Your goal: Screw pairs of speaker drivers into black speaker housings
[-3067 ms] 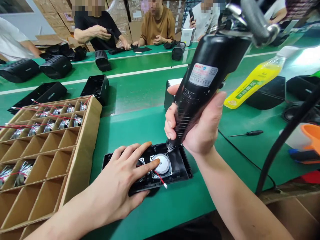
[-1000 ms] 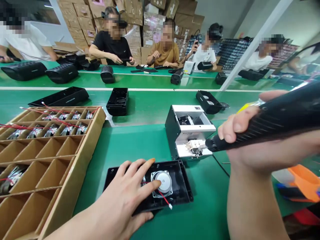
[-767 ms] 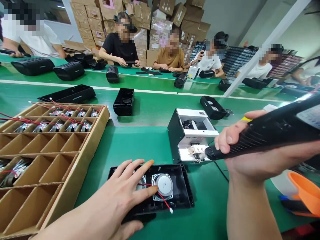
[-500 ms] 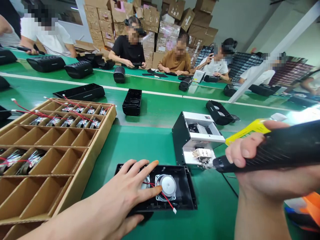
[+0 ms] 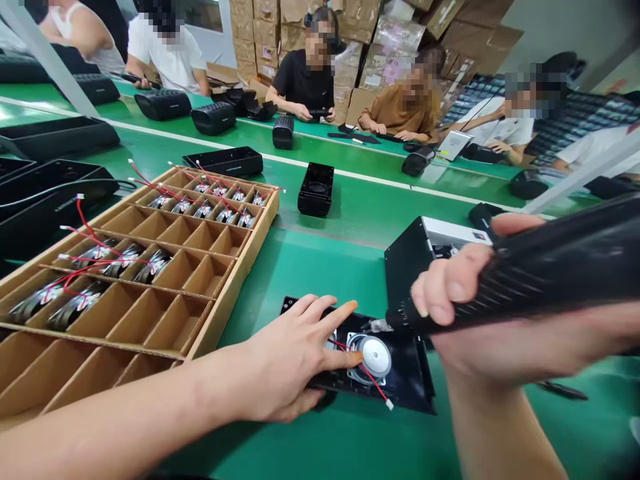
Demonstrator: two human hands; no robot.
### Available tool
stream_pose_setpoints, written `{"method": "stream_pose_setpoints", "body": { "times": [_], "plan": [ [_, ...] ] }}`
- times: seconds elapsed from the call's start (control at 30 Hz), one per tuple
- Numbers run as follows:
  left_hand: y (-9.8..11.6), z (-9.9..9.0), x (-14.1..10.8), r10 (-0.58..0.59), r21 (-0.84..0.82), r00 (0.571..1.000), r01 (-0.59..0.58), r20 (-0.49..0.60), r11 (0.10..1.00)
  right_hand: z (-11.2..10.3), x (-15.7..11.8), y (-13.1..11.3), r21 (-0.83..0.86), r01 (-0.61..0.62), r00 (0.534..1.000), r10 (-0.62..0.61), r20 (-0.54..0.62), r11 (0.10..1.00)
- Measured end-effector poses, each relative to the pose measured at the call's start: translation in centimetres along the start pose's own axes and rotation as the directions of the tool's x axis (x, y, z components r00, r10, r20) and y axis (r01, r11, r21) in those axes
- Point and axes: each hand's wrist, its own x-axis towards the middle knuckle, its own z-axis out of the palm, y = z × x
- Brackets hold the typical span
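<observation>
My left hand [image 5: 300, 357] lies with fingers spread over a black speaker housing [image 5: 407, 380] on the green bench, its thumb and fingertips by a round speaker driver [image 5: 376, 357]. Red wires with a white plug [image 5: 389, 404] run from the driver. Part of a second driver shows under my fingers. My right hand [image 5: 465, 293] is wrapped round a black electric screwdriver [image 5: 560, 260]. Its tip points left, over the housing close to the driver's upper edge; whether it touches a screw I cannot make out.
A cardboard divider box [image 5: 245, 267] with several wired drivers stands at left. Behind the screwdriver is a black and silver machine [image 5: 407, 267]. An open black housing [image 5: 316, 190] sits farther back. Several people work across the bench, with stacked cartons [image 5: 345, 40] behind them.
The screwdriver has moved left from beside the machine, so its tip is now over the housing near the driver. My left hand stays on the housing; the whole view has shifted.
</observation>
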Motion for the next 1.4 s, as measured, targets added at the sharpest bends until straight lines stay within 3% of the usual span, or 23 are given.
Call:
{"method": "stream_pose_setpoints", "body": {
  "times": [0.07, 0.17, 0.57, 0.97, 1.4],
  "plan": [
    [-0.2, 0.0, 0.1, 0.015, -0.011, 1.0, -0.015, 0.011, 1.0, 0.4, -0.2, 1.6, -0.024, 0.06, 0.995, -0.057, 0.086, 0.998],
    [-0.4, 0.1, 0.2, 0.026, -0.008, 1.0, -0.026, 0.012, 1.0, 0.0, -0.4, 3.0, -0.026, 0.036, 0.988, -0.032, 0.152, 0.999],
    [-0.4, 0.1, 0.2, 0.029, 0.007, 1.0, -0.029, -0.01, 1.0, 0.3, -0.6, 4.1, -0.035, -0.039, 0.992, 0.042, 0.117, 0.999],
    [-0.5, 0.3, 0.2, 0.031, 0.009, 0.999, -0.031, -0.03, 0.999, -0.3, -0.4, 4.3, -0.009, -0.025, 0.986, 0.027, 0.164, 1.0],
    [-0.4, 0.2, 0.3, 0.018, 0.012, 0.999, -0.018, -0.033, 1.0, -0.3, -1.2, 4.7, -0.001, -0.142, 0.967, 0.138, 0.215, 0.99]
  ]
}}
